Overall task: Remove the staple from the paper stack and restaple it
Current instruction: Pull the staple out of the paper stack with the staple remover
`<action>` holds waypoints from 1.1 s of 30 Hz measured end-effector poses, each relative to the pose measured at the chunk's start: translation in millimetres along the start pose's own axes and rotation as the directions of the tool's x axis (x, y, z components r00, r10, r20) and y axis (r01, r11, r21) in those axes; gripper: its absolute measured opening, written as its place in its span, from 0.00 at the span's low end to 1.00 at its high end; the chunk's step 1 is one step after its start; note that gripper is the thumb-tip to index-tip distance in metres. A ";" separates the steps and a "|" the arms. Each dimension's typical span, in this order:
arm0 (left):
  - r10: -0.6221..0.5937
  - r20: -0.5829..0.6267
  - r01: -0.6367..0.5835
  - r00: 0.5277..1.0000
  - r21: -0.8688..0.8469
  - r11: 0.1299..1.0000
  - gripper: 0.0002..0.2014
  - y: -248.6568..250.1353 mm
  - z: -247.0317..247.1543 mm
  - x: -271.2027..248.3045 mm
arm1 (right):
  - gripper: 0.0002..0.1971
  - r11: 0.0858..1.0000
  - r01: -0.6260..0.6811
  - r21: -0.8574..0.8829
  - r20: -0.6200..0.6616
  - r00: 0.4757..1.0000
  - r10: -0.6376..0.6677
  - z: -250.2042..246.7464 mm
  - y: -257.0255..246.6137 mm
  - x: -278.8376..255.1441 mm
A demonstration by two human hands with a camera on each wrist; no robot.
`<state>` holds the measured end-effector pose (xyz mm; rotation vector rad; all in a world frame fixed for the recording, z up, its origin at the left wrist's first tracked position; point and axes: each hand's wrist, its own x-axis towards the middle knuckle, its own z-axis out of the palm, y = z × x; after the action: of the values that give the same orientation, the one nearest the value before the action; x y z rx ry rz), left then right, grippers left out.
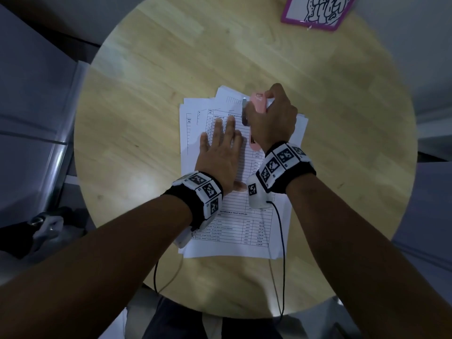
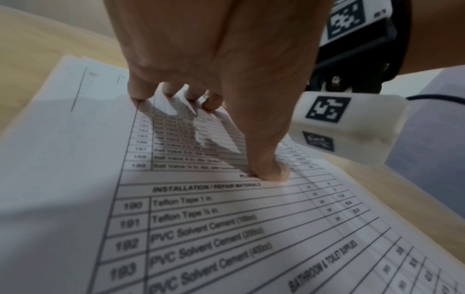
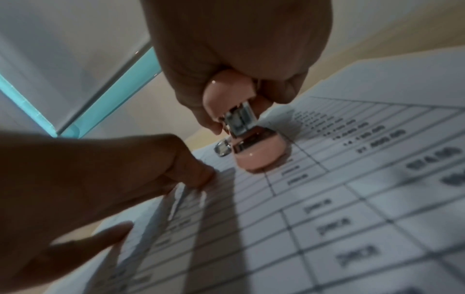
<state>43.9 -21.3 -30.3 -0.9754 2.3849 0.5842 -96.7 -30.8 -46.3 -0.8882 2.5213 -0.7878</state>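
Observation:
A stack of white printed sheets lies fanned out on the round wooden table. My left hand lies flat on the top sheet, fingers straight and spread, fingertips pressing the paper. My right hand grips a pink stapler over the upper part of the stack. In the right wrist view the stapler shows its metal mouth above its pink base, which rests on the paper. The staple itself is not visible.
A pink-framed card with a black line drawing lies at the table's far right edge. Grey furniture stands left of the table. Black cables run from the wrist units over the table's near edge.

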 end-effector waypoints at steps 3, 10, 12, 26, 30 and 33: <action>-0.004 -0.015 0.005 1.000 0.011 1.000 0.61 0.6 0.5 -4.6 | 0.14 0.994 -0.078 0.074 -0.033 0.996 0.081 -2.1 -7.0 5.2; 0.006 -0.016 -0.007 1.000 -0.054 0.999 0.59 0.5 3.4 -10.0 | 0.16 0.993 0.092 0.077 -0.053 0.995 -0.088 -7.8 -14.0 7.2; 0.027 -0.025 -0.029 0.999 -0.088 0.996 0.56 -4.6 4.8 -10.3 | 0.17 0.986 0.159 0.054 -0.023 0.987 -0.158 -11.6 -5.3 -1.1; -0.098 -0.051 0.085 0.994 -0.200 0.976 0.59 -17.8 -5.4 -10.6 | 0.20 0.964 0.263 -0.030 0.103 0.960 -0.258 -3.3 7.3 -16.8; -0.091 -0.029 0.084 0.995 -0.178 0.980 0.59 -19.5 -2.6 -7.6 | 0.20 0.962 0.264 -0.065 0.095 0.962 -0.257 -0.9 4.9 -18.5; -0.075 -0.019 0.071 0.997 -0.148 0.986 0.57 -20.5 -1.7 -7.5 | 0.20 0.946 0.298 -0.125 0.087 0.953 -0.289 3.0 3.7 -19.6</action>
<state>63.1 -31.7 -28.5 -1.1340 2.3428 0.7332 -82.4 -16.7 -48.2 -1.3374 2.4377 -0.6610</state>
